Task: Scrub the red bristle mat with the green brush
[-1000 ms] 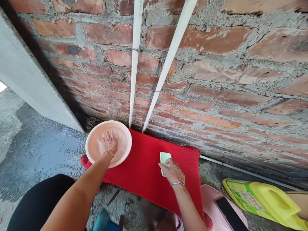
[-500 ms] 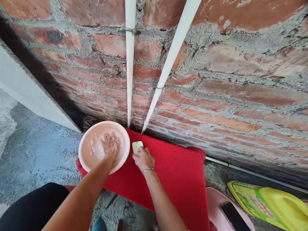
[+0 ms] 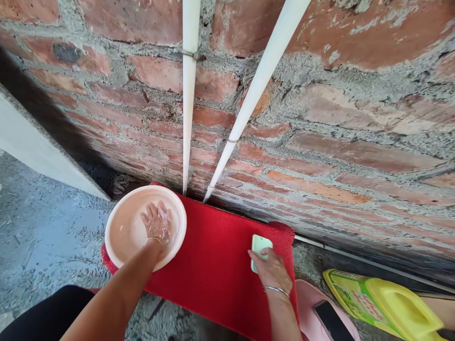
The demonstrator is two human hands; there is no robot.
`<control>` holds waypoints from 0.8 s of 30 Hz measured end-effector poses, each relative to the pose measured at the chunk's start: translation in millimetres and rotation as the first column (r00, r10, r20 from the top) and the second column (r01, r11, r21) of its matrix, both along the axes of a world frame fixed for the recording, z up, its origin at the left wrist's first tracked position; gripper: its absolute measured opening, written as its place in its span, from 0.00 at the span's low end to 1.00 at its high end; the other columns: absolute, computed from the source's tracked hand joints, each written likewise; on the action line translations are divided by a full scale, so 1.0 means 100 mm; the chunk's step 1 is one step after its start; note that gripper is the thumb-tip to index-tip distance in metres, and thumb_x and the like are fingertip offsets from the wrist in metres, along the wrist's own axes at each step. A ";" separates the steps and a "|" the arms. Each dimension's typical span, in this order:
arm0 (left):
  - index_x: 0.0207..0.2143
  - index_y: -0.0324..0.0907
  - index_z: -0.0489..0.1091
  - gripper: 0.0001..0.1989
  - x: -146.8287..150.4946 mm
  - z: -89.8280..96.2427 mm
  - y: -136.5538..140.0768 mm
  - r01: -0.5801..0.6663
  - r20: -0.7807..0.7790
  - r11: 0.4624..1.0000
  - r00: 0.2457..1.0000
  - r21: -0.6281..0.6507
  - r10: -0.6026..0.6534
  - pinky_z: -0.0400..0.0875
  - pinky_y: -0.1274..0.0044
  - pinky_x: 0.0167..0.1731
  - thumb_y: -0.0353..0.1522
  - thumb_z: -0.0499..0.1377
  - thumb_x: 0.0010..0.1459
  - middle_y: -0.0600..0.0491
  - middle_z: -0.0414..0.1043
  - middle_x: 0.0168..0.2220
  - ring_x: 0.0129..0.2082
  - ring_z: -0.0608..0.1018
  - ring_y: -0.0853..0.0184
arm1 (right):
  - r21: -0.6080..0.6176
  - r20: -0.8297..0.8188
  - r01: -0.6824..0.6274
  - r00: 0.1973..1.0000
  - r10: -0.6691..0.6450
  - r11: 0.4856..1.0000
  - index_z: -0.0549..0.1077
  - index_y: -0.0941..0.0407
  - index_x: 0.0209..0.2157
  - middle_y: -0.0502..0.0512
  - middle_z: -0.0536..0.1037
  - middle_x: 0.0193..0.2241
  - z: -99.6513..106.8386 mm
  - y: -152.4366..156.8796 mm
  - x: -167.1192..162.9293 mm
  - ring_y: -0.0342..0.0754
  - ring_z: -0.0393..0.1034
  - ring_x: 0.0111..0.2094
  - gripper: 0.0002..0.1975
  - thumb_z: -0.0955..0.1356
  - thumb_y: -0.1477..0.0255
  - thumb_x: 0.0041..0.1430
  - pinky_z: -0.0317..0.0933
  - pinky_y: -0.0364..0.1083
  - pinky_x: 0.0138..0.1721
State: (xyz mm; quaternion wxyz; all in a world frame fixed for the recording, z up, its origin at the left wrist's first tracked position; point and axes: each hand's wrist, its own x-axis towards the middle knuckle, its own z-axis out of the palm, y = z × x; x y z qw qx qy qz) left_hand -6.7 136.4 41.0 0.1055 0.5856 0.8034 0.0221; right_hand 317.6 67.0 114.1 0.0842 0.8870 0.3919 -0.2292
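My left hand (image 3: 156, 222) is in the water of a pale pink basin (image 3: 111, 227), its fingers spread and holding nothing. Farther right, my right hand (image 3: 273, 272) grips a pale green scrub brush (image 3: 261, 244) from above, thumb on one side and fingers on the other. The brush rests on a red cloth (image 3: 220, 255) that covers a low bench or table. Its underside is hidden against the cloth. The basin stands on the left end of the same red cloth.
A brick wall (image 3: 305, 161) with two white pipes (image 3: 190, 94) rises behind the bench. On the right are a pink stool-like surface (image 3: 308, 308) with a black phone (image 3: 332, 321) and a yellow-green detergent bottle (image 3: 384, 303). A white slab (image 3: 39, 142) leans at the left.
My right hand has carried the brush rightward across the red cloth, from beside the basin to near the right end. My left hand stays in the basin, fingers spread. The view has shifted slightly.
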 end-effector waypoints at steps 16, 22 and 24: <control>0.61 0.32 0.56 0.27 0.04 0.02 0.00 -0.004 -0.165 0.994 0.986 0.112 0.023 0.47 0.48 0.58 0.37 0.44 0.63 0.31 0.54 0.62 0.64 0.52 0.45 | 0.181 -0.134 -0.376 0.906 0.401 0.909 0.70 0.49 0.38 0.52 0.70 0.40 -0.17 0.79 -1.27 0.47 0.69 0.38 0.14 0.67 0.58 0.50 0.57 0.44 0.38; 0.61 0.31 0.56 0.27 0.06 0.07 -0.01 -0.020 -0.089 0.993 0.996 0.115 0.031 0.46 0.47 0.58 0.36 0.43 0.63 0.30 0.53 0.62 0.65 0.50 0.45 | 0.075 -0.034 -0.137 0.990 0.140 0.988 0.69 0.51 0.39 0.55 0.72 0.41 -0.11 0.43 -0.09 0.49 0.71 0.39 0.15 0.65 0.57 0.53 0.60 0.46 0.37; 0.62 0.32 0.56 0.27 0.06 0.08 0.00 -0.042 -0.075 0.995 0.996 0.095 0.049 0.45 0.47 0.58 0.36 0.42 0.63 0.31 0.54 0.62 0.65 0.50 0.46 | 0.068 0.006 -0.065 0.998 0.065 0.996 0.69 0.52 0.38 0.56 0.73 0.39 -0.09 0.25 0.37 0.49 0.72 0.36 0.16 0.64 0.56 0.54 0.61 0.46 0.35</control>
